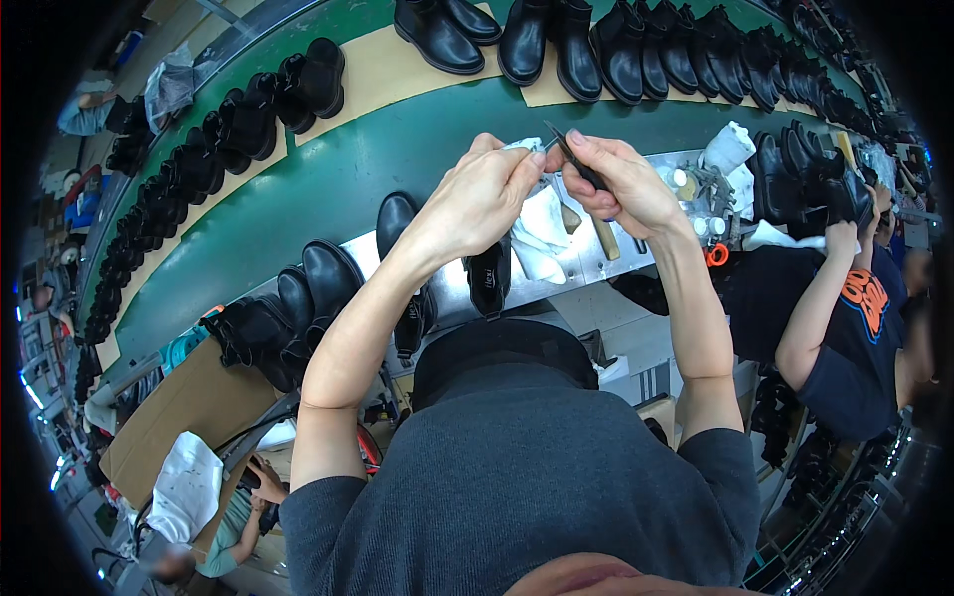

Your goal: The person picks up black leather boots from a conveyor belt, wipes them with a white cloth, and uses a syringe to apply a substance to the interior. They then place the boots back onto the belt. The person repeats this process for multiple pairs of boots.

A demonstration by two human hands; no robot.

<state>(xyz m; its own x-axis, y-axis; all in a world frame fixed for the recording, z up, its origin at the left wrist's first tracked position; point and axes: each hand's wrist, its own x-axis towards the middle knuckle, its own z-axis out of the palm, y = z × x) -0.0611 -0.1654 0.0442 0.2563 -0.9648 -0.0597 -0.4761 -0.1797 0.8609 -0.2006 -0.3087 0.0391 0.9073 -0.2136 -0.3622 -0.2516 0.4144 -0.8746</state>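
In front of me, above the metal work surface (pixel 586 266), my two hands come together. My left hand (pixel 482 199) is closed on a bunched white cloth (pixel 527 146), with its knuckles up. A slim black tool with a pointed tip (pixel 579 167) is gripped in my right hand (pixel 636 189); its tip reaches toward the cloth. I cannot tell whether it is a knife or snips. Between my forearms, a black ankle boot (pixel 487 283) stands on the surface, and another black boot (pixel 396 221) is partly behind my left forearm.
White rags (pixel 542 233) and a wooden-handled tool (pixel 604 236) lie below my hands. Small bottles (pixel 708 226) and orange-handled scissors (pixel 716 255) are at right. Black boots (pixel 437 35) line cardboard on the green conveyor (pixel 397 139). A co-worker (pixel 845 318) works at right.
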